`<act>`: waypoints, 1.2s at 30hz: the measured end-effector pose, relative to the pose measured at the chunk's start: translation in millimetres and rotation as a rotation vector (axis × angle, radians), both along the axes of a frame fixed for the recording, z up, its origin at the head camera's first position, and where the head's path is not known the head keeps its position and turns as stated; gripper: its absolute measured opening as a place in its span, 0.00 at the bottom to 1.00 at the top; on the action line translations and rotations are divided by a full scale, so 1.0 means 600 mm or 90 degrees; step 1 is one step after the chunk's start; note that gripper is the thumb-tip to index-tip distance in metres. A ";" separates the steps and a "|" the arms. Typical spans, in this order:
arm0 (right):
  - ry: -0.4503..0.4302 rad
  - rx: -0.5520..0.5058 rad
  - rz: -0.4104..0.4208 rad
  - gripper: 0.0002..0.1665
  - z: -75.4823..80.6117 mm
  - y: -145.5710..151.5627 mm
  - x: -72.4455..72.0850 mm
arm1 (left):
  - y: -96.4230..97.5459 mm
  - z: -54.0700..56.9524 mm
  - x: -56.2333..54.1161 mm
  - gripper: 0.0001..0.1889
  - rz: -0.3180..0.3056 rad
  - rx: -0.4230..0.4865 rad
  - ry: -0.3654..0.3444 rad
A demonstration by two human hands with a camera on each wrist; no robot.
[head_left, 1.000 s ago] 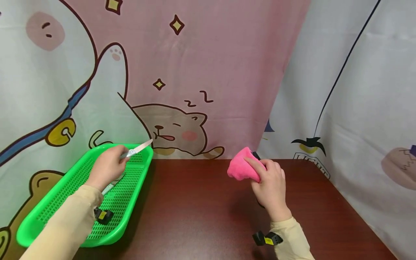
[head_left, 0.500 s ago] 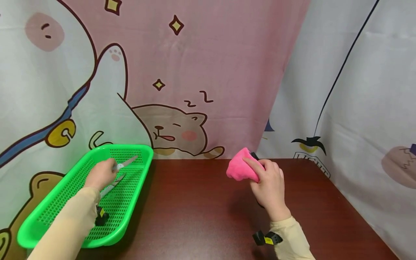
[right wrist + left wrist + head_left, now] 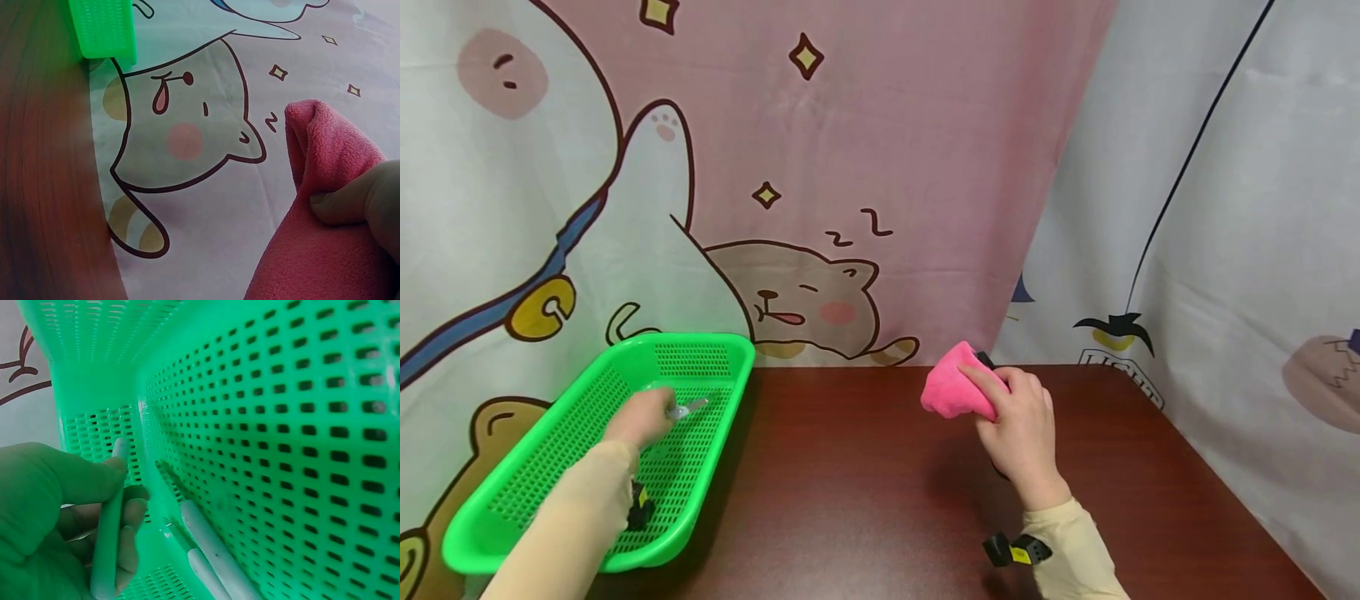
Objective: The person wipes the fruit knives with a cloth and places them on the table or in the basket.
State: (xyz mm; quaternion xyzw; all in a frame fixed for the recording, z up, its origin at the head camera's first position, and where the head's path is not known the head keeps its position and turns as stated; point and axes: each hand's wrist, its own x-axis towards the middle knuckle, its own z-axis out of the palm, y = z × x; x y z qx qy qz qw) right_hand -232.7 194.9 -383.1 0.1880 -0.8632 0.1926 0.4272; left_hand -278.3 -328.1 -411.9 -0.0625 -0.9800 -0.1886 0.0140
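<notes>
Inside the green basket (image 3: 700, 467) my left hand (image 3: 643, 417) grips a knife (image 3: 683, 410) by its pale handle, thumb along one side and fingers curled behind. The blade points away to the right, low in the basket. In the left wrist view, two more pale-handled knives (image 3: 215, 547) lie side by side in the basket, to the right of this hand. Over the right half of the table my right hand (image 3: 1021, 433) holds a bunched pink towel (image 3: 953, 385), thumb pressed into its plush fabric in the right wrist view.
The basket stands at the left of the dark brown table (image 3: 835, 475). A cartoon-printed curtain (image 3: 880, 150) hangs along the table's back and sides. Black camera mounts (image 3: 1018, 550) sit on both wrists, by the cream sleeves.
My left hand has lowered the knife from above the basket's far part down into it, moving slightly nearer. My right hand and the towel have hardly moved.
</notes>
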 end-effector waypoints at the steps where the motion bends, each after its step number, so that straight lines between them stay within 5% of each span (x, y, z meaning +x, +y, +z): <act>1: 0.001 0.001 0.000 0.36 0.000 0.000 0.000 | 0.000 -0.001 0.000 0.03 -0.003 -0.003 -0.007; 16: 0.001 0.002 0.002 0.36 0.000 -0.002 0.001 | 0.008 -0.010 0.004 0.10 0.001 -0.005 -0.060; 25: -0.002 0.001 0.005 0.36 -0.002 -0.003 0.000 | 0.011 -0.006 0.007 0.22 0.003 -0.028 -0.041; 36: -0.039 0.019 0.013 0.39 -0.018 -0.010 0.000 | 0.013 0.025 0.017 0.24 -0.023 -0.044 -0.012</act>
